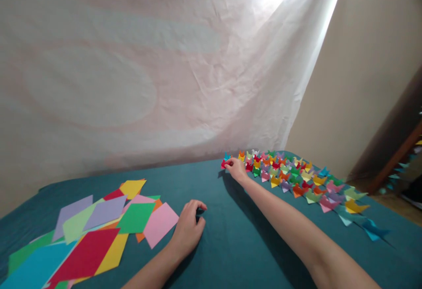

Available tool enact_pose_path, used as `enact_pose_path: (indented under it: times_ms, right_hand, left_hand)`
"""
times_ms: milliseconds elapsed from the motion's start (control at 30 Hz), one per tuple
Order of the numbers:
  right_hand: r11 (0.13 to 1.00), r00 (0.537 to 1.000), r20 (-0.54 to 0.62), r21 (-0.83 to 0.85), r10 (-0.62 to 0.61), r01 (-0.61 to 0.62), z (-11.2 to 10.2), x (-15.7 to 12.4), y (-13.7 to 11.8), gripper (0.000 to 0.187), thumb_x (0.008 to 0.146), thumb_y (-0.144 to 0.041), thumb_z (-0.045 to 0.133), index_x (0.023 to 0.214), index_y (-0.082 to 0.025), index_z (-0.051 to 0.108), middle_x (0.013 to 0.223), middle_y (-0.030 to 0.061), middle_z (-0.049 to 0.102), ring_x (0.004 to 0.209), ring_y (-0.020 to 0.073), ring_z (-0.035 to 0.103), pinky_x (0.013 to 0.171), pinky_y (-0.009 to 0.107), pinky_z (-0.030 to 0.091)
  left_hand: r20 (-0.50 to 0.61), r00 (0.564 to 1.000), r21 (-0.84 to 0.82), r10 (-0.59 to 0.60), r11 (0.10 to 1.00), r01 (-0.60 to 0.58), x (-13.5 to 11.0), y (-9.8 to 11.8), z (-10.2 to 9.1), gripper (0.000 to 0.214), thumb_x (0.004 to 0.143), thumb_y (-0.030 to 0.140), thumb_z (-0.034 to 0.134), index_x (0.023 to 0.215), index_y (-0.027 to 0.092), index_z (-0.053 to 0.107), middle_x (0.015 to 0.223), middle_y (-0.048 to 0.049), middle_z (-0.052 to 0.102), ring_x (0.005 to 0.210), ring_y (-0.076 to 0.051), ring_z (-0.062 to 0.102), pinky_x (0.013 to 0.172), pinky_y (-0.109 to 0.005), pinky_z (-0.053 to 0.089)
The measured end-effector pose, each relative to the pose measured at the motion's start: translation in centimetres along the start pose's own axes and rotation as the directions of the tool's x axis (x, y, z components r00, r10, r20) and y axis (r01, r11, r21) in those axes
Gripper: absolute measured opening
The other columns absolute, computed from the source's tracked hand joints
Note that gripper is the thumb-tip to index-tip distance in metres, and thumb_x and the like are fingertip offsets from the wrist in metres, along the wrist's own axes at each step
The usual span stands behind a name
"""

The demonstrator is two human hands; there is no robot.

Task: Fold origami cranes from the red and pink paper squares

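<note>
My right hand [236, 168] reaches to the far side of the table, its fingers pinching a small red origami crane [223, 164] at the left end of the rows. Beside it stand many folded paper cranes [299, 190] in several colours, lined up toward the right front. My left hand [191, 223] rests on the cloth near the middle, fingers loosely curled and thumb apart, with nothing in it. Close to its left lies a pink paper sheet [161, 225], at the edge of a spread of loose coloured sheets [87, 254].
A dark teal cloth [204, 262] covers the table. Behind it hangs a pale curtain [148, 82], lit from the top right. A beige wall [359, 74] stands to the right, with a brown wooden piece [395, 161] at the far right edge.
</note>
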State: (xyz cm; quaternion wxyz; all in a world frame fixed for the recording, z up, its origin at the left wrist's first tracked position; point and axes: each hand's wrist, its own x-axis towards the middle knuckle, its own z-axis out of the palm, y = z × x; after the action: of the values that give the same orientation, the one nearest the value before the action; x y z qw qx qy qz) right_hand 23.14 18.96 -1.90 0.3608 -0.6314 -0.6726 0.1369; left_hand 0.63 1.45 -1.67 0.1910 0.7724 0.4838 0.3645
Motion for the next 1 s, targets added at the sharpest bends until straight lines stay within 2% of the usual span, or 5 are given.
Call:
enact_pose_path:
  times_ms: [467, 633, 767, 900, 1000]
  right_hand:
    - [0.947, 0.974, -0.073, -0.230, 0.215, -0.226, 1.6, 3.4, -0.5, 0.027, 0.091, -0.030, 0.052, 0.114, -0.017, 0.054, 0.115, 0.0078, 0.055, 0.097, 0.0194, 0.057, 0.081, 0.039, 0.050]
    - [0.959, 0.985, -0.095, -0.232, 0.145, -0.163, 0.9, 2.5, -0.9, 0.027, 0.090, -0.031, 0.052, 0.112, -0.016, 0.055, 0.113, 0.0077, 0.056, 0.095, 0.0194, 0.058, 0.081, 0.039, 0.049]
    - [0.976, 0.993, -0.117, -0.216, -0.019, -0.007, 0.3, 0.2, -2.9, 0.024, 0.088, -0.020, 0.048, 0.110, -0.018, 0.057, 0.116, 0.0113, 0.053, 0.099, 0.0217, 0.056, 0.080, 0.034, 0.045]
    - [0.958, 0.973, -0.010, -0.176, -0.231, 0.225, 0.9, -4.2, -6.2, 0.025, 0.084, -0.017, 0.050, 0.107, -0.023, 0.058, 0.111, 0.0060, 0.055, 0.095, 0.0183, 0.058, 0.079, 0.027, 0.044]
    - [0.915, 0.922, 0.107, -0.120, -0.373, 0.384, 1.6, -8.5, -9.2, 0.023, 0.081, -0.019, 0.054, 0.102, -0.026, 0.060, 0.103, 0.0007, 0.059, 0.086, 0.0154, 0.060, 0.074, 0.024, 0.045]
  left_hand:
    - [0.038, 0.999, -0.012, -0.022, 1.000, 0.023, 0.0, 0.5, -0.4, 0.029, 0.065, 0.004, 0.039, 0.086, 0.020, 0.051, 0.090, -0.0050, 0.056, 0.090, -0.021, 0.053, 0.081, -0.037, 0.042]
    - [0.035, 0.999, 0.008, -0.028, 1.000, 0.028, 0.1, 0.3, -0.3, 0.028, 0.066, 0.005, 0.040, 0.086, 0.020, 0.052, 0.089, -0.0049, 0.057, 0.088, -0.022, 0.053, 0.080, -0.037, 0.043]
    - [0.029, 1.000, 0.033, -0.012, 0.999, 0.011, 0.1, 0.5, -0.5, 0.028, 0.066, 0.005, 0.040, 0.086, 0.021, 0.052, 0.089, -0.0053, 0.057, 0.088, -0.022, 0.054, 0.080, -0.037, 0.044]
    - [0.061, 0.975, 0.131, 0.213, 0.967, -0.219, -0.4, 2.3, -1.2, 0.033, 0.074, 0.004, 0.041, 0.098, 0.022, 0.053, 0.104, -0.0080, 0.058, 0.100, -0.023, 0.052, 0.089, -0.038, 0.041]
    - [0.264, 0.815, 0.195, 0.517, 0.799, -0.570, -1.1, 4.4, -1.1, 0.038, 0.080, 0.007, 0.044, 0.112, 0.025, 0.053, 0.109, -0.0050, 0.062, 0.106, -0.023, 0.053, 0.097, -0.038, 0.035]
